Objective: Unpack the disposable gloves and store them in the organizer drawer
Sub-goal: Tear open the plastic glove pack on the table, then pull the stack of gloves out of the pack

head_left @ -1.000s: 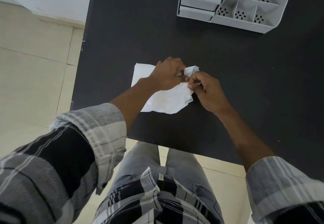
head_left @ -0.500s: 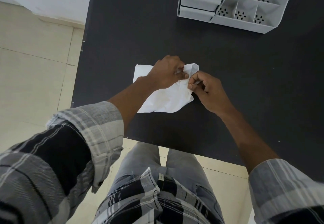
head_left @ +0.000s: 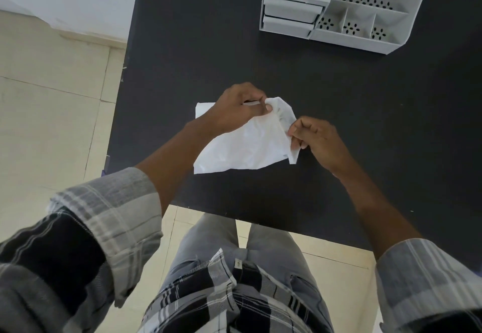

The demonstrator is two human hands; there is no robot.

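Observation:
A crumpled white plastic packet of disposable gloves (head_left: 242, 147) lies on the black table (head_left: 365, 103), near its front edge. My left hand (head_left: 236, 109) pinches the packet's upper right corner. My right hand (head_left: 317, 139) pinches the packet's right edge just below, and the plastic is stretched between the two hands. The grey organizer (head_left: 339, 9) stands at the far right of the table, with two shut drawers (head_left: 290, 15) stacked on its left side. No loose glove shows outside the packet.
The organizer has several open compartments with perforated floors (head_left: 352, 26) to the right of the drawers. The table's left edge drops to a tiled floor (head_left: 52, 97). My legs and plaid shirt (head_left: 221, 293) are below the table's near edge.
My two hands were pinching the packet close together. Now the right hand has pulled away to the right and down, spreading the packet's corner open between them.

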